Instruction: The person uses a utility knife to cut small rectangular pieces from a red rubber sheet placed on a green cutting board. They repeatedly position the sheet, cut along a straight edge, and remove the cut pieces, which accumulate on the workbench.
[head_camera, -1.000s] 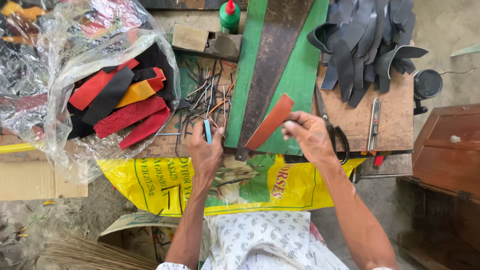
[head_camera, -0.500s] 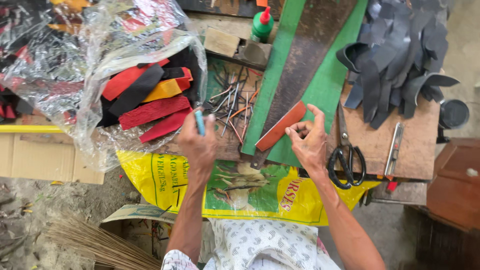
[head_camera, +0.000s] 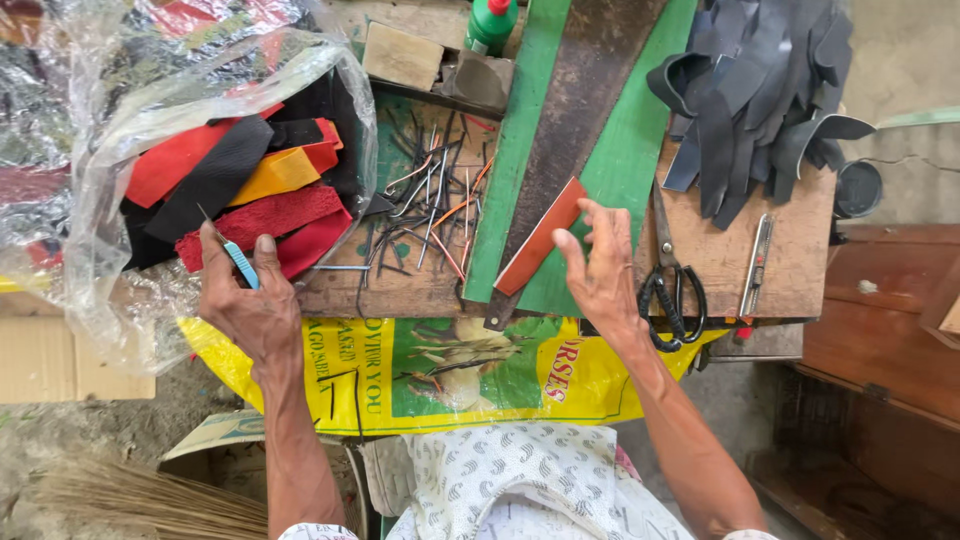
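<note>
Orange-red leather, cut as a narrow strip (head_camera: 540, 238), lies slanted on the green board (head_camera: 620, 150), and the right hand (head_camera: 605, 268) rests against its lower right edge with fingers spread and only loosely curled, gripping nothing. A long dark saw-like blade (head_camera: 575, 110) runs diagonally up the board just beside the strip. The left hand (head_camera: 255, 305) is closed round a small tool with a light blue handle (head_camera: 238, 262) (its thin metal tip points up and left), held at the near edge of the wooden worktop (head_camera: 410, 285), touching the open mouth of a clear plastic bag (head_camera: 110, 250). Inside the bag sit red, orange and black leather pieces (head_camera: 245, 190). Between the two hands a scatter of thin metal tools (head_camera: 430, 200) covers the worktop. Black-handled scissors (head_camera: 672, 285) lie just right of the right hand, with a slim metal cutter (head_camera: 757, 265) beyond them and a heap of black leather offcuts (head_camera: 760, 90) at the far right corner. A yellow printed sack (head_camera: 440, 370) hangs below the worktop edge.
</note>
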